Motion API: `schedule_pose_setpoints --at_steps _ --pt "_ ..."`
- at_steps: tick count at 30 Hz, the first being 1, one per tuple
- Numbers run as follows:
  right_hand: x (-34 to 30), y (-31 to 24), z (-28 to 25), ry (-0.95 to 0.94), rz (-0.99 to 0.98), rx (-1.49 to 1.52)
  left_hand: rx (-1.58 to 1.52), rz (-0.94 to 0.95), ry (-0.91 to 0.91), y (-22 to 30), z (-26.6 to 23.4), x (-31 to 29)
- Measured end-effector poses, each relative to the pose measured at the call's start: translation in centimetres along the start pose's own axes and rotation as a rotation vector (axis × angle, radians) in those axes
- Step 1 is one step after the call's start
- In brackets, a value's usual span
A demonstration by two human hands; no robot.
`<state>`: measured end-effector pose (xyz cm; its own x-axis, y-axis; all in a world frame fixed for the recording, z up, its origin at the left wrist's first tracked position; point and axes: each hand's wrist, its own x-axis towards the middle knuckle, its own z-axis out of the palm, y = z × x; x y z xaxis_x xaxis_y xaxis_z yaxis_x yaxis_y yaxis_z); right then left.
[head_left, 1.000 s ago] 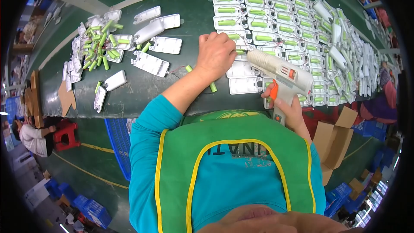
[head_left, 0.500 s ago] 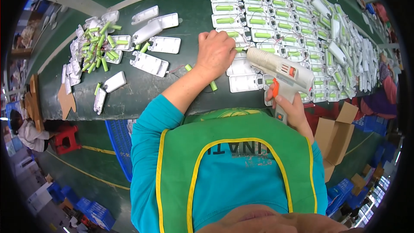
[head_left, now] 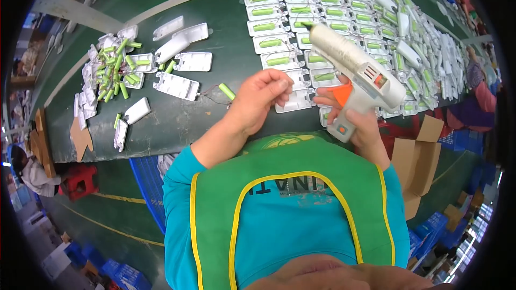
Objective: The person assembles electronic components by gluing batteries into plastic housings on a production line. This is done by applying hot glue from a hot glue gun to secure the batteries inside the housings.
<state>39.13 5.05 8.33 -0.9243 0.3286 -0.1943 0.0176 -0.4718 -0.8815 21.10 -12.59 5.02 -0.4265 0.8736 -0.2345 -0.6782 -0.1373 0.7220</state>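
My right hand (head_left: 361, 123) grips the handle of a white hot glue gun (head_left: 357, 67) with an orange trigger. Its dark nozzle points away and to the left, above rows of white plastic casings holding green cylindrical batteries. My left hand (head_left: 259, 96) is closed, thumb against curled fingers; whatever may be in them is hidden. Beside its fingertips are a casing without a visible battery (head_left: 295, 102) and, just beyond, a casing with a green battery (head_left: 278, 60). Left of the hand, a loose green battery (head_left: 227, 92) lies by a wired white casing (head_left: 177, 86).
A heap of green batteries and casings (head_left: 115, 70) sits on the left of the green table (head_left: 215, 37). More casings are piled at the right. An open cardboard box (head_left: 416, 161) stands near the right edge. Another person (head_left: 35, 172) sits far left.
My left hand has drawn back toward me from the casing rows, its fingers curling. The glue gun has tilted, its nozzle lifting away from the casing beside my left hand. The whole view has shifted slightly.
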Motion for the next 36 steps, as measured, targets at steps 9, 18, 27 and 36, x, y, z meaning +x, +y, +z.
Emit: schedule_pose_setpoints --at_steps 9,18,27,36 --pt "0.4 0.7 3.8 0.122 -0.1 -0.322 0.106 -0.012 -0.011 -2.1 2.6 -1.5" --pt "-0.1 1.1 4.2 0.155 -0.234 -0.589 0.317 -0.022 -0.093 -1.0 3.6 -3.7" --pt "-0.4 2.2 4.3 0.168 -0.332 -0.84 0.207 -0.294 -0.157 1.1 3.1 -4.7" --pt "0.0 3.2 3.4 0.187 -0.459 -1.099 0.454 -0.351 -0.142 0.9 2.3 -4.6"
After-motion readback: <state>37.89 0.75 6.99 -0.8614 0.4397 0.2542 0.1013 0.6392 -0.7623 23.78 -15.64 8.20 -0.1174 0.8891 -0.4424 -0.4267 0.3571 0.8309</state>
